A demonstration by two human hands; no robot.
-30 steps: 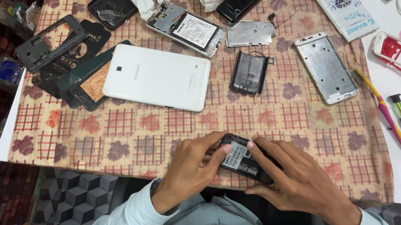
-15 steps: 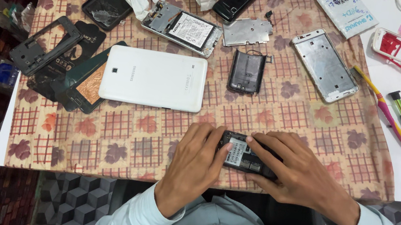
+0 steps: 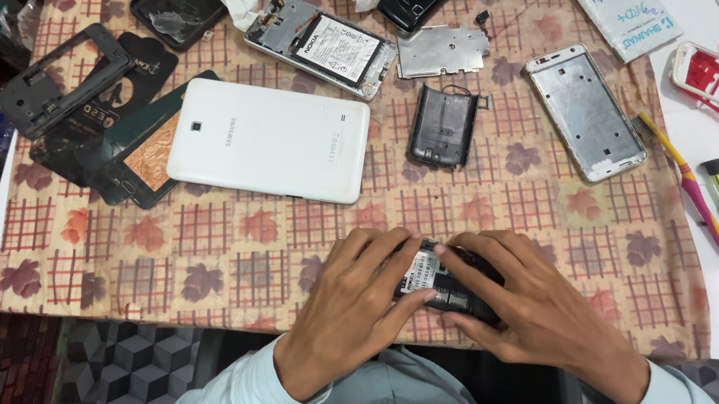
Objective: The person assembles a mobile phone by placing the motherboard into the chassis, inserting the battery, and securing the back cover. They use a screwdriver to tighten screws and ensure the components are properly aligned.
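Here, both hands are gripping an opened phone [image 3: 445, 284] at the near edge of the surface [image 3: 236, 251], which is lying under a checked cloth. The left hand [image 3: 357, 305] is closing its fingers [image 3: 393, 264] over the phone's left end, thumb pressing on the exposed inside. The right hand [image 3: 537, 308] is wrapping its fingers [image 3: 476, 247] over the top and right end, holding the body firmly. The phone is lying flat, back side up. A white tablet [image 3: 269, 140] is lying just beyond the hands. A black back cover [image 3: 443, 127] and a metal frame [image 3: 586, 112] are resting farther off, well apart from the phone.
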